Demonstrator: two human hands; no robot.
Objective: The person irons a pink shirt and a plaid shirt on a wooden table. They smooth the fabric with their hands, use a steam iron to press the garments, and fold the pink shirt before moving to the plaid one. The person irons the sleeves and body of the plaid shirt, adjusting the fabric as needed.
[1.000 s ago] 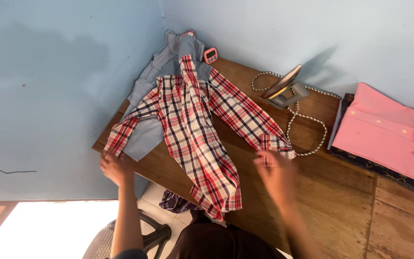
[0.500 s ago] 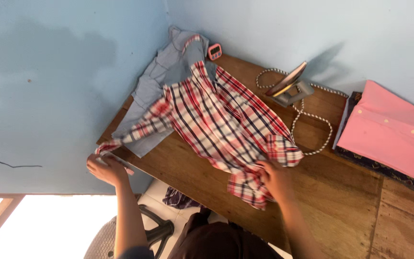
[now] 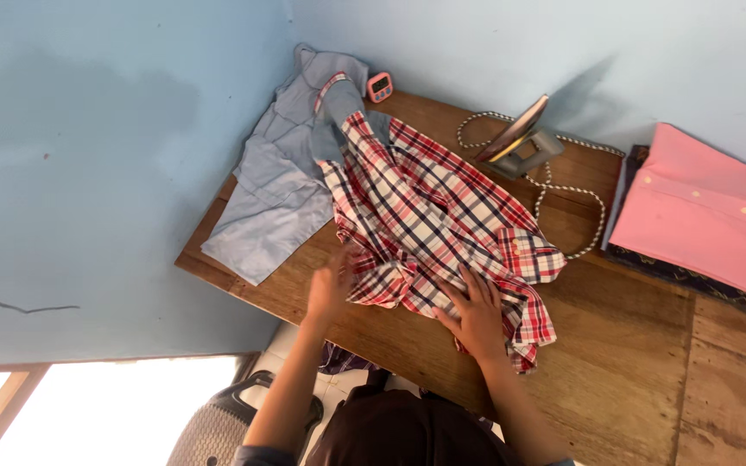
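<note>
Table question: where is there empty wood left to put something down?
The biggest bare wood on the table lies right of the plaid shirt, in front of the pink shirt. A thin strip runs along the near edge by the left hand. It is crowded around the iron and its cord, and under the blue garment.

Iron (image 3: 515, 138) behind shirt (image 3: 429, 216) on table (image 3: 632, 345).

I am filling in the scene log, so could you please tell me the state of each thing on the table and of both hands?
Plaid shirt: bunched, partly folded on the wooden table.
Left hand: open, at the shirt's edge.
Right hand: flat, pressing the shirt.
Light blue cloth: spread flat.
Iron: standing on its heel.
Pink shirt: folded.
</note>
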